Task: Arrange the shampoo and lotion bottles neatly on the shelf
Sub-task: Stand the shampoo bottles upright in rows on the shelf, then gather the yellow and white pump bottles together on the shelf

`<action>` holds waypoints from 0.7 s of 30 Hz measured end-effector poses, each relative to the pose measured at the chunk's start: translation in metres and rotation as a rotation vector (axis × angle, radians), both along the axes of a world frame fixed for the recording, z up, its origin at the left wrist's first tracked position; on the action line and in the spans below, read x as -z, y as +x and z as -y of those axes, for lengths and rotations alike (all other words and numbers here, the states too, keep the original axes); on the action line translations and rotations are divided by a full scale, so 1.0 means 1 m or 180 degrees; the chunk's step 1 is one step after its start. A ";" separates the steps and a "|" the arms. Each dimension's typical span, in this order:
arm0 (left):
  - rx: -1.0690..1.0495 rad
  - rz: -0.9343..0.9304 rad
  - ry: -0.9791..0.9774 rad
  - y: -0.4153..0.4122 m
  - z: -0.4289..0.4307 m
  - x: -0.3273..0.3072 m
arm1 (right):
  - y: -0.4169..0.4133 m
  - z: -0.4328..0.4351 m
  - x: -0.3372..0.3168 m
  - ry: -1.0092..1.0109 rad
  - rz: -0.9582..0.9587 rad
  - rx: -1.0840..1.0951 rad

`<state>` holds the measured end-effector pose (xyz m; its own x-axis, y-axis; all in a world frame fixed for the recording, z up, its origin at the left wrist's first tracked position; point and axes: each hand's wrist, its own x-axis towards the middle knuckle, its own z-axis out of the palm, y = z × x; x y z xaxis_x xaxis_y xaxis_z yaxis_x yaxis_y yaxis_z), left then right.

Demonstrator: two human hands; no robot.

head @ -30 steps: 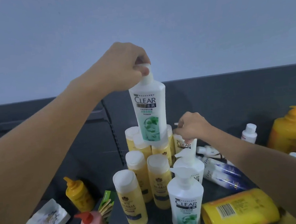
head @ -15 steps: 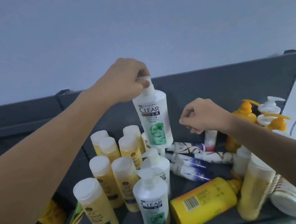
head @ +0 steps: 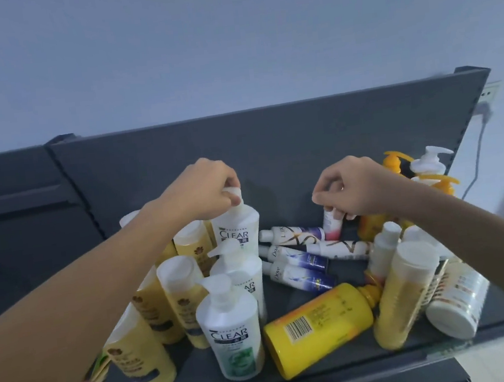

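My left hand [head: 204,189] grips the pump top of a white Clear shampoo bottle [head: 238,228], which stands at the back of a row of two more Clear pump bottles [head: 232,326]. Yellow white-capped bottles [head: 182,297] stand in rows to their left on the dark grey shelf [head: 349,364]. My right hand [head: 353,191] is closed over the top of a small white and pink bottle [head: 331,226] standing near the shelf's back panel.
Several Dove and Lux bottles [head: 299,266] lie flat mid-shelf. A large yellow bottle [head: 321,326] lies on its side at the front. More yellow and white bottles [head: 407,292], a tipped white jar [head: 457,306] and pump bottles [head: 428,163] crowd the right end.
My left hand has lowered the Clear bottle down onto the shelf behind the other two. My right hand has moved right and down onto the small pink and white bottle.
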<state>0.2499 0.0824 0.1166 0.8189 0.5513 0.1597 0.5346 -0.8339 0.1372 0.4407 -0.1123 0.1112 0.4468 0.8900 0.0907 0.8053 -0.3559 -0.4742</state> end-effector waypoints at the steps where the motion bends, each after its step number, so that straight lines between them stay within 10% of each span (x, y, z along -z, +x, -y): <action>1: -0.0012 -0.0044 -0.0028 0.001 -0.001 0.006 | 0.002 0.004 -0.001 -0.0008 0.0103 -0.0013; 21: -0.0098 -0.0004 0.0088 0.012 0.041 0.025 | 0.034 0.111 0.010 -0.1601 0.0847 -0.0403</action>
<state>0.2622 0.0415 0.0920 0.8019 0.5715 0.1742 0.5602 -0.8205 0.1136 0.4751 -0.2233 0.1011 0.3538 0.8977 -0.2626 0.9245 -0.3782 -0.0472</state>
